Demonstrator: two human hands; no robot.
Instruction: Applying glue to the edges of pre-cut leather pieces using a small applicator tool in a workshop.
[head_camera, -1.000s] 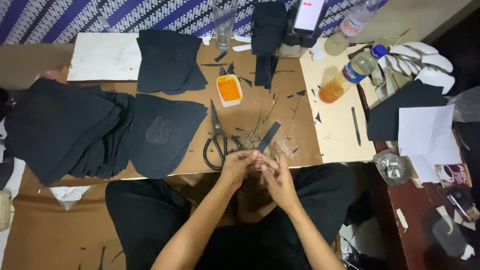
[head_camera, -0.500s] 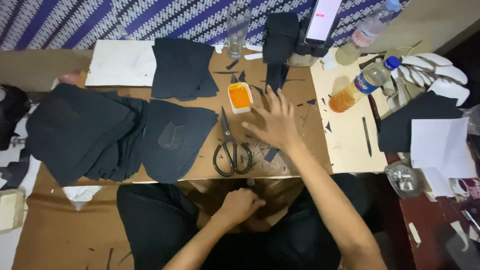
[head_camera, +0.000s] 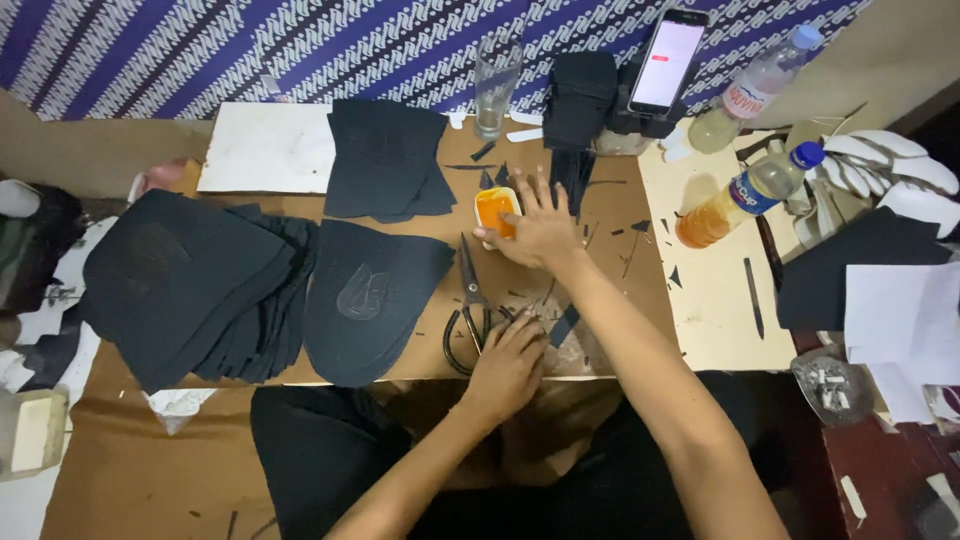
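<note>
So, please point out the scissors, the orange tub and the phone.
scissors (head_camera: 470, 300): head view, on the blades near the pivot.
orange tub (head_camera: 492, 212): head view, on the orange contents.
phone (head_camera: 670, 50): head view, on the lit screen.

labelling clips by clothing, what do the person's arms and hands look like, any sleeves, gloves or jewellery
Both arms are bare as far up as the frame shows, so no sleeve is visible. The left hand and the right hand wear no gloves, and no ring, watch or bracelet can be made out. Below the arms, the lap is covered in dark clothing.
</note>
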